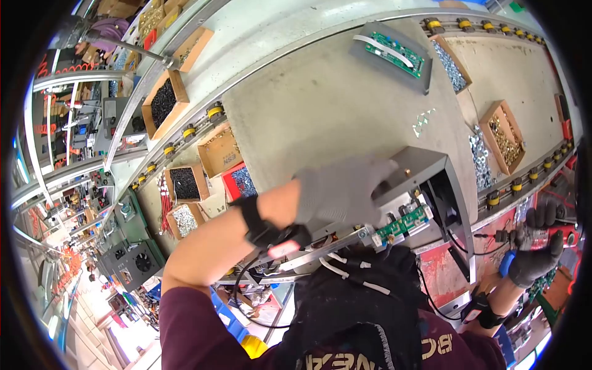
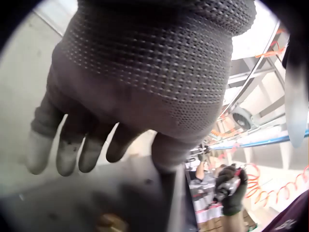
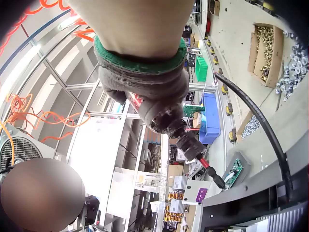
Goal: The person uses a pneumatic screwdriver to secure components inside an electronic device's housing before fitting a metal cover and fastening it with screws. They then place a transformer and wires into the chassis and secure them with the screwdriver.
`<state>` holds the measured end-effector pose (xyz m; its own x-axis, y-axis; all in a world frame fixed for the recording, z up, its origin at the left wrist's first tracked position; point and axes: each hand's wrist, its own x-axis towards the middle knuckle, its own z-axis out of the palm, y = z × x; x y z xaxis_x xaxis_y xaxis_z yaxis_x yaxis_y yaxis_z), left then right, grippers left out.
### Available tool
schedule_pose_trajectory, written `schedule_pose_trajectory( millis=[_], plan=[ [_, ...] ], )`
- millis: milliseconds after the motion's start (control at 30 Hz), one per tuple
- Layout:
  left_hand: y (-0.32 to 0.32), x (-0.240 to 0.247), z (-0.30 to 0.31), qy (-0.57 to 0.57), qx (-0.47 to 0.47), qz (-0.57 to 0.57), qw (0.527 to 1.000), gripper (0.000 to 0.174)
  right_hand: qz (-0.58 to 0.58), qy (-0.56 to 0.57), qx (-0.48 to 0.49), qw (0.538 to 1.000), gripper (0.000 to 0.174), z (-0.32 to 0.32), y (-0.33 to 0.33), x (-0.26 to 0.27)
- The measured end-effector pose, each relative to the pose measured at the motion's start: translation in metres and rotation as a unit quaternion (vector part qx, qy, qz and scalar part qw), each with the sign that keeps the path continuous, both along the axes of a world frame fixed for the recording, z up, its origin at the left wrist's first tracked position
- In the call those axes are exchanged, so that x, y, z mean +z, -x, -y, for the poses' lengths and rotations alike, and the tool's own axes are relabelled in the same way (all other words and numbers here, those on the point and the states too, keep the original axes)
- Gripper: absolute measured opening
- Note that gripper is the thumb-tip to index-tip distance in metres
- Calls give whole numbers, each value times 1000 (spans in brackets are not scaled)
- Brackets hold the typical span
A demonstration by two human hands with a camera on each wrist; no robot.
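My gloved left hand (image 1: 345, 188) is over the dark metal enclosure (image 1: 422, 161), close to its edge. The left wrist view shows its fingers (image 2: 70, 150) extended and spread above the panel, with a blurred brass-coloured piece (image 2: 112, 222) below them. A green circuit board (image 1: 404, 225) sits along the enclosure's near side. Off to the right, my gloved right hand (image 1: 535, 259) grips a red power screwdriver (image 1: 564, 236). In the right wrist view, its chuck (image 3: 189, 146) and dark-tipped bit (image 3: 215, 178) point away from the hand, with the bit tip free in the air.
A grey plate (image 1: 394, 80) carrying another green board lies at the worktable's far side. Boxes of brass-coloured hardware (image 1: 504, 137) and black screws (image 1: 185, 184) stand at the sides. Loose silver hardware (image 1: 480, 161) lies near the right roller rail. A black cable (image 3: 253, 113) arches over the enclosure.
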<state>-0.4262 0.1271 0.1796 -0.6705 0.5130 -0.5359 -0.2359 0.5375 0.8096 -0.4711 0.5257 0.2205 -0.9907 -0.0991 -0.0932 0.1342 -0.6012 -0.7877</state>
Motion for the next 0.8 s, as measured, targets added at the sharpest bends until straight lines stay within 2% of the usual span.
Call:
schedule_pose_trajectory(
  millis=[67, 100, 133, 233, 367, 400, 433, 467, 533, 600, 667, 733, 800],
  plan=[
    [-20, 28, -9, 150, -38, -56, 986, 65, -6, -6, 43, 999, 41, 5, -2, 4],
    [-27, 28, -19, 228, -44, -43, 972, 62, -23, -22, 38, 999, 41, 10, -4, 7],
    [-37, 25, -21, 231, -42, -48, 971, 62, -28, -20, 38, 999, 41, 11, -8, 9],
    [-62, 6, -24, 342, -23, -162, 925, 50, -68, 3, 29, 997, 41, 10, -24, 14],
    [-24, 23, -41, 323, -77, -231, 914, 50, -80, 5, 48, 996, 41, 1, -45, 29],
    [-27, 30, -51, 329, -68, -231, 913, 50, -93, -9, 8, 996, 40, 3, -51, 33],
    [-27, 37, -60, 352, -110, -271, 889, 46, -105, -21, -41, 993, 39, 5, -55, 33],
    [-27, 47, -67, 368, -160, -308, 863, 43, -101, -16, -49, 994, 39, 4, -59, 31],
    [-28, 57, -68, 366, -172, -308, 861, 37, -98, 19, -10, 995, 38, -5, -66, 32],
    [-18, 46, -62, 350, -149, -240, 893, 37, -107, 42, 7, 993, 38, -11, -65, 30],
    [-26, 37, -62, 361, -167, -222, 890, 36, -97, 50, 7, 994, 39, -15, -65, 28],
    [-28, 35, -55, 351, -126, -202, 906, 36, -91, 50, 11, 995, 41, -18, -65, 28],
    [-29, 39, -52, 372, -147, -166, 901, 41, -59, 54, 47, 996, 42, -14, -63, 29]
  ],
)
